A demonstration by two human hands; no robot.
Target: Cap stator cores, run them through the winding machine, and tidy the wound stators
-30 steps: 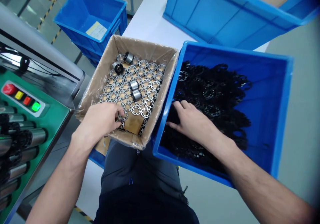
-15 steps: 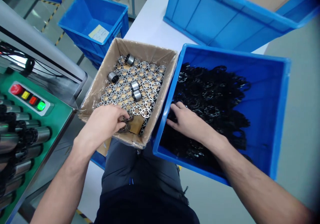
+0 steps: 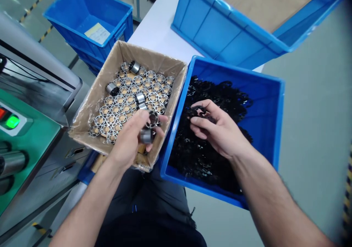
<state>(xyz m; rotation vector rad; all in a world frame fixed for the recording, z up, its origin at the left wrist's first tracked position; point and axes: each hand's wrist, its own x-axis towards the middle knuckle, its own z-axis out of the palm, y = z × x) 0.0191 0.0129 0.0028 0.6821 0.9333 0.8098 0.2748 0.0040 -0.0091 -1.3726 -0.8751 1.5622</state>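
Note:
My left hand (image 3: 132, 138) is closed around two short metal cylinders (image 3: 148, 127), held above the near right corner of a plastic-lined cardboard box (image 3: 88, 105). The box holds several rows of the same metal cylinders (image 3: 129, 94) standing on end, with a few lying on their sides. My right hand (image 3: 220, 129) is over a blue bin (image 3: 276, 129) filled with black ring-shaped parts (image 3: 198, 155). Its fingertips pinch one black ring (image 3: 198, 110), lifted clear of the heap.
A green machine panel with a lit green button (image 3: 12, 121) and metal rollers (image 3: 12, 162) stands at the left. A second blue bin (image 3: 90, 19) with a paper slip sits behind the box. A large blue bin (image 3: 233, 23) lined with cardboard rests on the white table (image 3: 156, 30).
My left hand has lifted two metal cylinders out of the box's near rows. My right hand has risen from the heap with a black ring. The view has shifted right.

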